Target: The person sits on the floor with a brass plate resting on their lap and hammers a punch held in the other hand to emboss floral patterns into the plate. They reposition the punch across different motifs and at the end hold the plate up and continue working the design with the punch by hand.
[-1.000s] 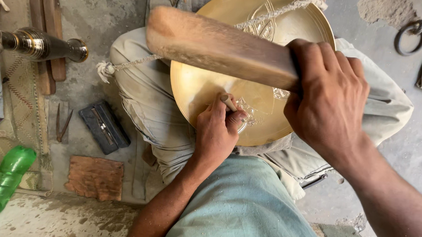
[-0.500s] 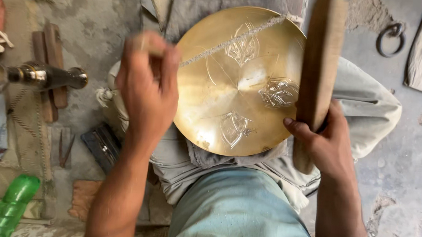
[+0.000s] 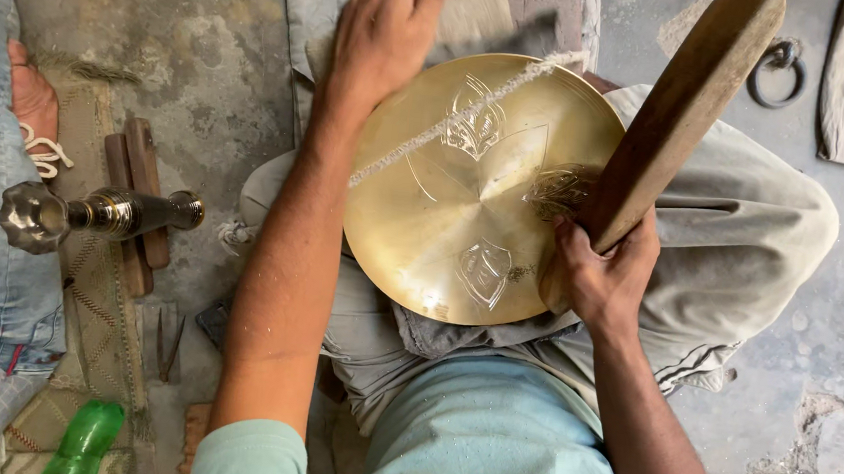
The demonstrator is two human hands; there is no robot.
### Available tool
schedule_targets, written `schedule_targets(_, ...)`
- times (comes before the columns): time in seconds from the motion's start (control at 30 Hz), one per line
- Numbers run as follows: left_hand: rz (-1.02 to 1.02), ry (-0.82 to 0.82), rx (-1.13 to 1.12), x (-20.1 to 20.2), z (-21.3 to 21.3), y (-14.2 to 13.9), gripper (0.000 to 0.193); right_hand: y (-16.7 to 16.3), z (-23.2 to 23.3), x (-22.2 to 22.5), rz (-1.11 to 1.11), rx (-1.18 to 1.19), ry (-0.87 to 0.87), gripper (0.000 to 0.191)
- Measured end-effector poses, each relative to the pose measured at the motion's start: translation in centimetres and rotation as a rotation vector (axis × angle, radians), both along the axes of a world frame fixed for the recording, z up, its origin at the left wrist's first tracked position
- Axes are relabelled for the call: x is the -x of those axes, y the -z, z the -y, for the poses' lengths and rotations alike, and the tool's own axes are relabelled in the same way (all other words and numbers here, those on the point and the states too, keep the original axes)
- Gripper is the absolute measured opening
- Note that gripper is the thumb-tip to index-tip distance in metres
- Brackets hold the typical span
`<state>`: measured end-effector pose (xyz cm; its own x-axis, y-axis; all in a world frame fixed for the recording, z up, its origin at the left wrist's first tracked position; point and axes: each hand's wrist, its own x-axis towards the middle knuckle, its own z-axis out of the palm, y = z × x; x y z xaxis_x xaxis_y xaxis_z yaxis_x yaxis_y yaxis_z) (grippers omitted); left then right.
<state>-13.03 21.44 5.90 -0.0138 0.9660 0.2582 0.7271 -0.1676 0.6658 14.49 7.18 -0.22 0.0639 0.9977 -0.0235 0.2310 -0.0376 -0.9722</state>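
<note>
Brass dish (image 3: 453, 219) lay on the seated person's lap; since the earlier frame the left hand (image 3: 388, 29) had reached beyond its far rim, fingers loosely extended, holding nothing discernible. The right hand (image 3: 605, 271) gripped the wooden mallet (image 3: 677, 117), fingers closed around its handle.

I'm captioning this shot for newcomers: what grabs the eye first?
A round engraved brass plate gleams on the person's lap at centre. The right hand grips a long brown wooden mallet slanting over its right edge, while the left hand reaches past the top rim. A green plastic bottle lies bottom left.
</note>
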Motion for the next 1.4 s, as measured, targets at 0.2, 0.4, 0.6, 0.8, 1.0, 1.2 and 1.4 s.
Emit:
schedule_targets(0.2,0.184,-0.005,-0.094,0.7,1.7,0.9,0.029,-1.5,-1.4,-0.1,-0.044,0.007,-0.118,0.046)
schedule_targets(0.4,0.128,-0.239,-0.341,0.5,12.1,-2.0,0.014,-6.1,-1.2,-0.5,0.414,-0.333,-0.172,0.042)
schedule_targets(0.6,0.762,-0.134,0.177,-4.2,18.1,0.8,0.025,-6.9,1.5,-3.3,0.166,0.073,-0.040,0.045)
schedule_targets(0.8,0.651,0.019,0.300,-6.7,18.0,5.0,0.037,-4.5,2.7,-5.9,0.147,0.218,-0.019,0.044)
schedule_targets(1.0,0.549,0.098,0.094,-7.4,17.9,6.6,0.026,-5.0,2.2,-5.7,0.152,0.116,0.000,0.045)
schedule_targets(1.2,0.423,0.069,0.129,-7.6,18.2,6.8,0.030,-8.0,-0.6,-3.8,0.456,-0.006,-0.168,0.049)
schedule_targets(1.4,0.354,0.084,0.149,-7.6,18.3,6.7,0.022,-10.0,-2.5,-1.6,0.796,-0.101,-0.345,0.030)
